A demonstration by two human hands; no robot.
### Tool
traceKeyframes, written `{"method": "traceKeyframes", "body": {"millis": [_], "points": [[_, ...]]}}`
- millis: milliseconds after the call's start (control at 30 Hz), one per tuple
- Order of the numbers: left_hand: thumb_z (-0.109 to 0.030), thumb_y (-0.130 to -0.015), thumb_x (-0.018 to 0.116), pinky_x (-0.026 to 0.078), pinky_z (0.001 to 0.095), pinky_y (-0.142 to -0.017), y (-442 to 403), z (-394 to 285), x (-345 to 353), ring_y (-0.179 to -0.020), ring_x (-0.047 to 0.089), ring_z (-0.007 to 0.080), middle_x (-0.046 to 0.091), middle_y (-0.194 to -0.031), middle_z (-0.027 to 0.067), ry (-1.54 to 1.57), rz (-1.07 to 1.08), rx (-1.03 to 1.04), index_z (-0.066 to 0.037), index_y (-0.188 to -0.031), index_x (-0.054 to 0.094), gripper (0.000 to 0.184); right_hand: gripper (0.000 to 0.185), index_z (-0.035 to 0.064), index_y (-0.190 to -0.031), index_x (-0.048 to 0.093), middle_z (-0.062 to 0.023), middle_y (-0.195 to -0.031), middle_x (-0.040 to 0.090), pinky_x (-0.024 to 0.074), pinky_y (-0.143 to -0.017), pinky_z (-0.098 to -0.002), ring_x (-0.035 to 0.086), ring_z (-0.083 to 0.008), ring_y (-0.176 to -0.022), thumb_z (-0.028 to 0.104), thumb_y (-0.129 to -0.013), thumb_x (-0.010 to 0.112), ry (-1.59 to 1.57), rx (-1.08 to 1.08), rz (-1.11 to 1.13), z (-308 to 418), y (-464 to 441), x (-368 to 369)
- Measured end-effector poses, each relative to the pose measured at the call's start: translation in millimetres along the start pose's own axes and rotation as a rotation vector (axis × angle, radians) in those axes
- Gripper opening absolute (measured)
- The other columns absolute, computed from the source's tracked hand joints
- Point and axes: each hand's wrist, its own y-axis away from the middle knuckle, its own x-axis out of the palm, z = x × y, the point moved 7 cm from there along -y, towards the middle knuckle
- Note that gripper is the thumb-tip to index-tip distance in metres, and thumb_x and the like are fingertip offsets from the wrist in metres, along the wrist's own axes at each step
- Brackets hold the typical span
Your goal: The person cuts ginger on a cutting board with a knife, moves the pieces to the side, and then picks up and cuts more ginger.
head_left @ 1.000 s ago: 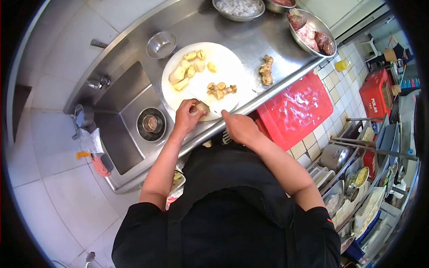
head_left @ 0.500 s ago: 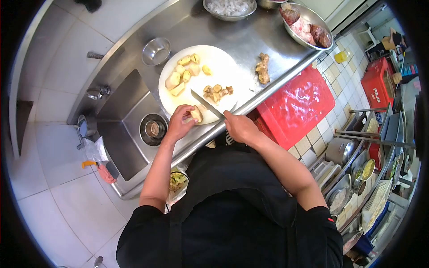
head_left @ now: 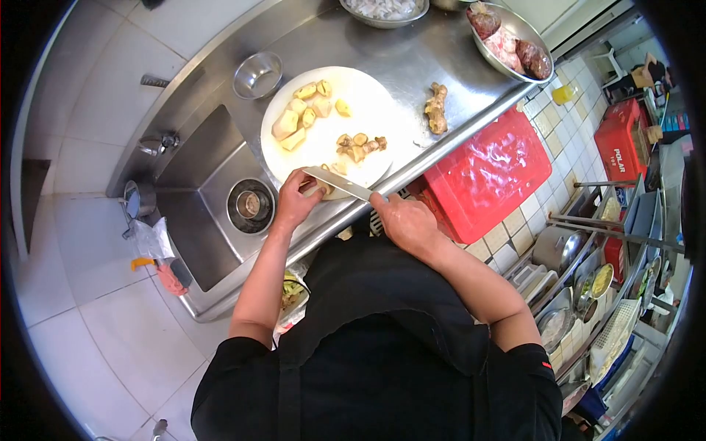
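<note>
My left hand (head_left: 297, 200) pinches a peeled ginger piece (head_left: 327, 189) at the near edge of the round white cutting board (head_left: 371, 103). In my right hand (head_left: 409, 222) is a knife (head_left: 338, 181), its blade reaching left over the held piece and partly covering it. Several peeled ginger chunks (head_left: 287, 125) lie on the board's far left part. Brown, unpeeled ginger trimmings (head_left: 359, 149) are grouped just beyond the blade. Off the board to the right, a knobbly unpeeled ginger root (head_left: 436, 109) rests on the steel counter.
Left of the board are a sink (head_left: 198, 213) and a small metal bowl (head_left: 257, 76). Bowls with bagged meat (head_left: 512, 48) and with whitish pieces (head_left: 385, 10) stand at the back. A red container (head_left: 489, 173) sits beyond the counter's edge, near a loaded rack (head_left: 588, 272).
The knife has moved toward my left hand, and its blade now lies over the held ginger piece. My right hand has come slightly nearer my body. The view has shifted slightly.
</note>
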Motion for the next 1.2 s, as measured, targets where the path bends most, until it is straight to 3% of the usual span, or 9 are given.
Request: {"method": "traceKeyframes", "body": {"millis": [100,333,533,633,733,933,1033,1100,1200], "points": [[0.004,-0.088,0.081,0.059,0.0333,-0.108,2,1,2,-0.119,0.071,0.0201,0.067,-0.132,0.0086,0.031,-0.019,-0.022,0.003,-0.133,0.069,0.046,0.027,0.0032,-0.126,0.058,-0.0184,-0.089,0.069,0.0613,-0.066,-0.0476,0.076,-0.0356,-0.075,0.009,-0.100,0.055,0.019,0.021,0.013,4,2,-5],[0.003,-0.088,0.080,0.059,0.0333,-0.109,-1,2,2,-0.119,0.071,0.0194,0.068,-0.130,0.0085,0.032,-0.027,0.023,0.004,-0.130,0.070,0.043,0.026,0.0036,-0.125,0.057,-0.0160,-0.085,0.068,0.0612,-0.065,-0.0459,0.077,-0.0335,-0.076,0.009,-0.100,0.055,0.081,0.029,0.014,7,1,-2],[0.002,-0.088,0.080,0.058,0.0352,-0.112,-5,16,8,-0.121,0.070,0.0206,0.066,-0.128,0.0079,0.142,0.011,0.002,0.003,-0.126,0.070,0.039,0.019,0.0039,-0.118,0.057,-0.0188,-0.086,0.072,0.0605,-0.068,-0.0495,0.076,-0.0376,-0.076,0.008,-0.099,0.055,0.009,-0.011,-0.048,2,-22,5],[0.002,-0.089,0.081,0.056,0.0367,-0.115,-3,18,11,-0.123,0.068,0.0209,0.064,-0.133,0.0083,0.209,0.013,0.032,0.001,-0.131,0.067,0.044,0.019,0.0034,-0.117,0.058,-0.0215,-0.088,0.074,0.0597,-0.071,-0.0533,0.076,-0.0410,-0.080,0.007,-0.099,0.054,-0.016,0.046,0.067,-7,-38,19],[0.002,-0.086,0.081,0.059,0.0338,-0.110,-2,24,12,-0.121,0.069,0.0206,0.065,-0.136,0.0102,0.214,0.005,-0.009,0.004,-0.131,0.066,0.047,0.021,0.0024,-0.119,0.059,-0.0229,-0.089,0.075,0.0586,-0.074,-0.0561,0.075,-0.0428,-0.085,0.006,-0.100,0.052,-0.059,0.095,0.105,-8,-43,22],[-0.009,-0.088,0.086,0.059,0.0347,-0.101,-2,-7,15,-0.116,0.067,0.0200,0.065,-0.134,0.0108,-0.117,-0.049,0.128,0.000,-0.132,0.064,0.050,0.028,0.0005,-0.127,0.059,-0.0241,-0.089,0.074,0.0564,-0.078,-0.0592,0.074,-0.0440,-0.088,0.009,-0.102,0.051,-0.149,0.162,0.082,-4,-18,10],[-0.012,-0.088,0.088,0.057,0.0354,-0.097,-4,-8,20,-0.112,0.067,0.0208,0.066,-0.132,0.0120,-0.199,-0.037,0.099,0.000,-0.129,0.064,0.049,0.024,-0.0005,-0.122,0.057,-0.0266,-0.087,0.072,0.0536,-0.075,-0.0620,0.071,-0.0494,-0.084,0.017,-0.111,0.045,-0.200,0.158,0.032,-8,-8,19],[-0.014,-0.088,0.089,0.057,0.0366,-0.098,-5,-9,20,-0.109,0.067,0.0225,0.067,-0.125,0.0112,-0.198,-0.065,0.128,-0.002,-0.124,0.064,0.045,0.025,-0.0016,-0.126,0.057,-0.0253,-0.086,0.073,0.0544,-0.077,-0.0610,0.072,-0.0467,-0.087,0.012,-0.106,0.052,-0.223,0.166,0.018,-9,-6,24],[-0.017,-0.089,0.089,0.056,0.0365,-0.096,-2,-4,16,-0.107,0.067,0.0229,0.067,-0.117,0.0097,-0.141,-0.118,0.150,-0.003,-0.120,0.064,0.043,0.025,-0.0028,-0.125,0.058,-0.0268,-0.087,0.072,0.0533,-0.077,-0.0620,0.071,-0.0489,-0.087,0.014,-0.108,0.051,-0.289,0.159,0.040,-10,-10,31]]}}
